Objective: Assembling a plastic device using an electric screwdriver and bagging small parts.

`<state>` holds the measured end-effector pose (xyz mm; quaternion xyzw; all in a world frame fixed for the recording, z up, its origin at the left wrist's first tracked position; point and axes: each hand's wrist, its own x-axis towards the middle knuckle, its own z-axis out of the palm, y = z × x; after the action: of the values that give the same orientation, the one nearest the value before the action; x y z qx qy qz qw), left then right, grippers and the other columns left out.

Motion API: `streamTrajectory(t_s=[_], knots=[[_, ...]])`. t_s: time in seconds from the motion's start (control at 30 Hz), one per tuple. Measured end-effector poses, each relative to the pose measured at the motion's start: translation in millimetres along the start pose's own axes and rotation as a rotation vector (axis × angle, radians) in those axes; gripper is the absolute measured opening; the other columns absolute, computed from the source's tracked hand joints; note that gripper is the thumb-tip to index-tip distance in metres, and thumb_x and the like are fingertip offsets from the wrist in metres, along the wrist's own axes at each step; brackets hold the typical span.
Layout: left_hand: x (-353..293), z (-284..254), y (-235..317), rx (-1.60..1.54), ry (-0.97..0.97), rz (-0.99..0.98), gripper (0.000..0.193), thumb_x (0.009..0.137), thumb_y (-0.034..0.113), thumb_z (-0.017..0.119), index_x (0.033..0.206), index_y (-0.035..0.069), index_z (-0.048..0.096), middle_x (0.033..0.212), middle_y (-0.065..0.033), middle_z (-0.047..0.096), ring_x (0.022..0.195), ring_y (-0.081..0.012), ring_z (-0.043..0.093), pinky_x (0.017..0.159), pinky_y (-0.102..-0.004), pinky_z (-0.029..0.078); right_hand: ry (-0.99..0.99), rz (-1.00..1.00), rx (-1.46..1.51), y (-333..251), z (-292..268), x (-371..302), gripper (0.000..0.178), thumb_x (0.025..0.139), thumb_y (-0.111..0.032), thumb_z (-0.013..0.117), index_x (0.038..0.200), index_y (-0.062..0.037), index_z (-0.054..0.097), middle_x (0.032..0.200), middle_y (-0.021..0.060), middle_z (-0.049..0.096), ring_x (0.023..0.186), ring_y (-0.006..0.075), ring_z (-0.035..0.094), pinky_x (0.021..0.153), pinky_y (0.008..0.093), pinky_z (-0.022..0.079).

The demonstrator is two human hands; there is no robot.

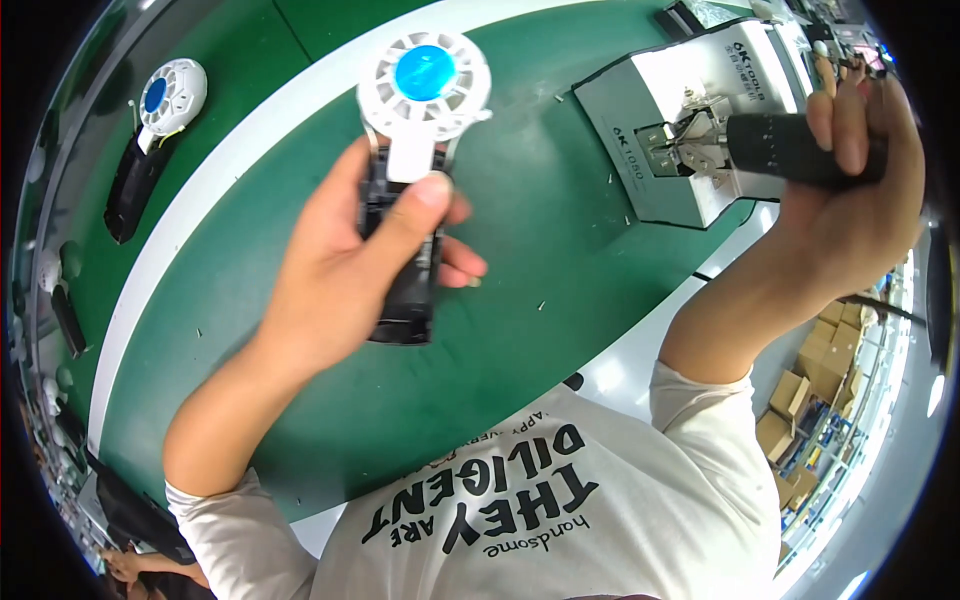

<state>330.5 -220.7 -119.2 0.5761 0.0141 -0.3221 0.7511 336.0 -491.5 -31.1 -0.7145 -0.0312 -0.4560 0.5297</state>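
My left hand (350, 260) is wrapped round the black handle of a part-built device (405, 290), thumb pressed near the base of its white neck. The device's round head is white and vented, with a blue disc (425, 73) in its middle; thin wires run down beside the neck. At the right, my right hand (860, 140) grips a black cylindrical electric screwdriver (780, 146). The screwdriver lies nearly level, its front end at the metal pick-up mechanism (690, 140) of a white-and-grey screw feeder (625, 185). Whether a screw sits on the bit cannot be made out.
A similar white-headed device (172, 100) lies at the far left on a green surface beyond the white strip (150, 260). More such devices show at the left rim. Small screws are scattered on the green table (530, 340). Cardboard boxes (825, 355) stand at the right; another person's hand (125, 565) shows lower left.
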Motion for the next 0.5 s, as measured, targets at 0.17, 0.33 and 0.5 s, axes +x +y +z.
streamTrajectory(t_s=[0.17, 0.33, 0.5], knots=[[11.7, -0.6, 5.1, -0.026, -0.122, 0.076, 0.036, 0.107, 0.024, 0.053, 0.133, 0.001, 0.043, 0.103, -0.0106, 0.062, 0.078, -0.0164, 0.067, 0.070, -0.0297, 0.055, -0.214, 0.410, 0.926, -18.5, 12.2, 4.5, 0.014, 0.086, 0.001, 0.058, 0.083, -0.0045, 0.046, 0.067, 0.0004, 0.042, 0.051, 0.0063, 0.046, 0.060, 0.0227, 0.044], [10.0, -0.7, 1.4, 0.042, -0.109, 0.096, 0.031, 0.107, 0.023, 0.054, 0.126, 0.001, 0.046, 0.100, -0.0082, 0.062, 0.075, -0.0131, 0.064, 0.068, -0.0279, 0.052, -0.392, 0.255, 0.872, -48.2, 46.5, -31.3, 0.025, 0.083, -0.009, 0.063, 0.069, -0.0164, 0.044, 0.053, -0.0047, 0.046, 0.050, 0.0049, 0.046, 0.059, 0.0207, 0.044], [9.0, -3.1, 4.7, 0.108, -0.084, 0.090, 0.024, 0.106, 0.019, 0.054, 0.118, 0.000, 0.046, 0.085, -0.0044, 0.062, 0.072, -0.0106, 0.063, 0.065, -0.0266, 0.051, -0.257, 0.090, 0.794, -46.0, 75.7, -58.6, 0.025, 0.085, -0.011, 0.064, 0.069, -0.0171, 0.045, 0.052, -0.0061, 0.045, 0.051, 0.0039, 0.047, 0.059, 0.0189, 0.042]])
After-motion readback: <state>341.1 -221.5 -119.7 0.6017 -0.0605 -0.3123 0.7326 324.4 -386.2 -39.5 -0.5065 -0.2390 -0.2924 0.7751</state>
